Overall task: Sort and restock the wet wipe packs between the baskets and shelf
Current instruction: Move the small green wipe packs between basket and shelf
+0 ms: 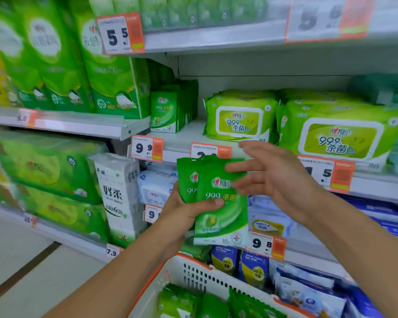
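Head view: our left hand (184,210) grips two small green packs (218,203) low on their left side, thumb curled across the front one, the second tucked behind and peeking out to the left. The packs stand upright, long axis running twelve to six, labels facing us. Our right hand (271,175) comes in from three o'clock, fingers straight and spread, holding nothing; its fingertips (233,167) lie over the top right corner of the front pack, though we cannot tell whether they press on it. So the right hand is the free one, and it sits nearest the pack tops.

The matching row (168,111) of small packs stands on the shelf (189,134) at about eleven o'clock from our packs, well above the left hand, with the large packs (239,115) at one o'clock. We reckon the next move is a lift up and left into that row, packs kept upright.

Below, at six o'clock, the basket (193,269) holds more green packs (179,301).
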Demonstrator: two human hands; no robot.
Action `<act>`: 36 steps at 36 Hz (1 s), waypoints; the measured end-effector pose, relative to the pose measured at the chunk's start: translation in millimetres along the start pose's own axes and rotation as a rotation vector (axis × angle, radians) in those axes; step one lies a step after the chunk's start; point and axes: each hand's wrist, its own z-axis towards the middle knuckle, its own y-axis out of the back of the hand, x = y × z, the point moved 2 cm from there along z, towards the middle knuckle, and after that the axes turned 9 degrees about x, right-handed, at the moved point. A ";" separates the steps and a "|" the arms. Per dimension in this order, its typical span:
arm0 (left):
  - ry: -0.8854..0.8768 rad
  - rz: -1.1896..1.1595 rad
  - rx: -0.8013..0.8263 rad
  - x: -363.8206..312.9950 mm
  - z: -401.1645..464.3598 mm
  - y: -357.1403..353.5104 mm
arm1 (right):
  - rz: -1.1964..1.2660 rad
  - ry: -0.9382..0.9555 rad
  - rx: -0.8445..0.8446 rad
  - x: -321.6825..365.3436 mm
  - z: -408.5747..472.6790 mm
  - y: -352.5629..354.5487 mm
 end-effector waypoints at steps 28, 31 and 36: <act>-0.332 1.152 -0.474 -94.6 73.8 140.2 | -0.164 0.070 0.067 37.2 228.2 -114.7; -0.305 1.394 -0.348 -80.7 97.9 150.1 | -0.347 0.096 -0.016 2.7 296.6 -103.9; -0.340 1.586 -0.357 -75.4 113.7 166.9 | -0.564 0.092 -0.109 -39.5 346.3 -104.4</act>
